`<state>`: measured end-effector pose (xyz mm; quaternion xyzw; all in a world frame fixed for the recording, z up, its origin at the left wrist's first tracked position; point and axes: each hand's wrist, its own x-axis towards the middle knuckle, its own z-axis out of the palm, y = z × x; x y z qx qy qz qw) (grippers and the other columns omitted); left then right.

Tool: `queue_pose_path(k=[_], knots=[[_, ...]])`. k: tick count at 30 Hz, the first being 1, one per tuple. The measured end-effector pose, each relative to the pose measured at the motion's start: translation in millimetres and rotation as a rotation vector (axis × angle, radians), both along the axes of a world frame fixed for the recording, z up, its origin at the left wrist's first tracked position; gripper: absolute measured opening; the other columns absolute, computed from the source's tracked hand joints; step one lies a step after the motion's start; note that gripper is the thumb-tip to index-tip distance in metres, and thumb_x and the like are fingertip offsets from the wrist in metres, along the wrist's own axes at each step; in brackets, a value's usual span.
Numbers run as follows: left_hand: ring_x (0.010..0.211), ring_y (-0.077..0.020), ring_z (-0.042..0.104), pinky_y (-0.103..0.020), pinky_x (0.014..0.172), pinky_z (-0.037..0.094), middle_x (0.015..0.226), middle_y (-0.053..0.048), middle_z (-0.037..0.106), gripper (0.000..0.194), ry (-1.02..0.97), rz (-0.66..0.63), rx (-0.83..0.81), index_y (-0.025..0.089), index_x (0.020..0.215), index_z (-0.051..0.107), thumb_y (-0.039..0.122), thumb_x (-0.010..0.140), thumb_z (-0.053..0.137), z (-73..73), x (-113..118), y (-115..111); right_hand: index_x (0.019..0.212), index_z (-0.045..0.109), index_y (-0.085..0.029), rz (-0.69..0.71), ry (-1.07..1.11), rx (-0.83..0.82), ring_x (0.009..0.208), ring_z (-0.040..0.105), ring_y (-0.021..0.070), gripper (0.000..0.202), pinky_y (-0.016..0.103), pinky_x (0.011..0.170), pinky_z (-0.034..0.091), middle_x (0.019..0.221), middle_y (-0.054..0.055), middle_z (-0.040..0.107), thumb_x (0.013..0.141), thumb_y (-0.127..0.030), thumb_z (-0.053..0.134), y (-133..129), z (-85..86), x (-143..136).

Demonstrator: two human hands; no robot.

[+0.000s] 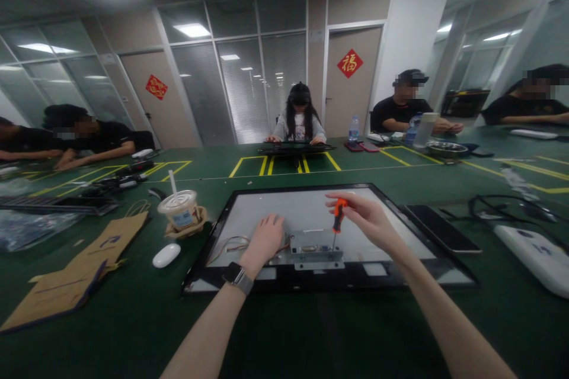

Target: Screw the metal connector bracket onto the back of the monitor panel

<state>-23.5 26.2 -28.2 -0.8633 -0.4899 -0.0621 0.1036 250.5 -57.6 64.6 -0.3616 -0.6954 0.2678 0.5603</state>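
Observation:
A flat display panel (249, 207) with a black frame and pale back lies on the green table before me. Near its front edge sits a metal bracket (306, 257) carrying a small circuit board. My right hand (362, 216) grips an orange and black screwdriver (340, 216), its shaft pointing down at the bracket's right end. Whether the tip sits in a screw is too small to tell. My left hand (267, 240) rests on the panel at the bracket's left side, fingers bent and partly hidden. Thin coloured wires (231, 246) run across the panel left of that hand.
Left of the panel are a lidded drink cup (180, 210), a white oval case (166, 255) and a brown paper bag (80, 266). To the right lie a dark phone (440, 228) and a white device (531, 257) with black cables. Several people sit around the table.

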Motion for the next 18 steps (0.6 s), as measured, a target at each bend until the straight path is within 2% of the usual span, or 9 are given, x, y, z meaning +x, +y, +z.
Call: queue_pose_path(k=[2,5,8,10,12,15,18], knots=[[0.136,-0.0276,0.053,-0.044,0.112,0.044,0.145,-0.019,0.056,0.041,0.004,0.002,-0.001,0.011,0.14,0.052,0.013,0.102,0.038,1.1,0,-1,0.115,0.075,-0.024,-0.036,0.012,-0.015,0.094,0.074,0.0249,0.031,0.042,0.082,0.062,0.102,0.009,0.077,0.089,-0.04,0.068,2,-1.8,1],[0.133,-0.0282,0.054,-0.043,0.111,0.044,0.144,-0.019,0.056,0.041,-0.002,0.005,0.003,0.011,0.141,0.051,0.014,0.102,0.038,2.4,1,-2,0.098,0.077,-0.024,-0.18,-0.022,0.095,0.084,0.07,0.0237,0.023,0.043,0.082,0.06,0.091,0.006,0.074,0.081,-0.039,0.078,4,-3.2,-2],[0.135,-0.0286,0.053,-0.044,0.111,0.043,0.145,-0.019,0.056,0.041,-0.002,0.006,-0.001,0.011,0.14,0.052,0.014,0.102,0.037,1.9,0,-1,0.087,0.075,-0.024,-0.299,-0.075,0.232,0.081,0.067,0.0235,0.015,0.044,0.084,0.057,0.082,0.005,0.071,0.084,-0.039,0.075,1,-1.7,-8],[0.135,-0.0282,0.053,-0.044,0.111,0.043,0.145,-0.018,0.056,0.041,-0.002,-0.001,-0.002,0.012,0.14,0.052,0.014,0.102,0.036,0.9,0,0,0.09,0.076,-0.023,-0.269,-0.063,0.244,0.088,0.069,0.0248,0.021,0.043,0.085,0.056,0.088,0.007,0.073,0.093,-0.039,0.063,-2,-0.6,-10],[0.135,-0.0279,0.053,-0.044,0.11,0.044,0.144,-0.019,0.056,0.041,-0.003,-0.007,-0.002,0.012,0.14,0.052,0.014,0.102,0.036,-0.1,-1,1,0.098,0.077,-0.023,-0.183,-0.013,0.173,0.09,0.071,0.0249,0.028,0.042,0.084,0.057,0.091,0.008,0.075,0.098,-0.04,0.055,-4,-0.7,-10],[0.134,-0.0277,0.054,-0.044,0.11,0.045,0.144,-0.019,0.056,0.041,-0.01,-0.002,0.006,0.012,0.14,0.052,0.013,0.102,0.037,-1.3,0,1,0.103,0.078,-0.023,-0.154,0.03,0.086,0.082,0.072,0.0235,0.025,0.039,0.076,0.058,0.088,0.007,0.076,0.093,-0.041,0.062,-2,-3.2,-9],[0.134,-0.0274,0.055,-0.042,0.11,0.045,0.144,-0.018,0.057,0.041,-0.013,0.016,0.023,0.013,0.141,0.053,0.012,0.102,0.038,-2.3,0,1,0.092,0.08,-0.025,-0.254,0.016,0.163,0.08,0.068,0.0229,0.017,0.038,0.074,0.057,0.084,0.006,0.074,0.085,-0.038,0.073,1,-5.0,-8]])
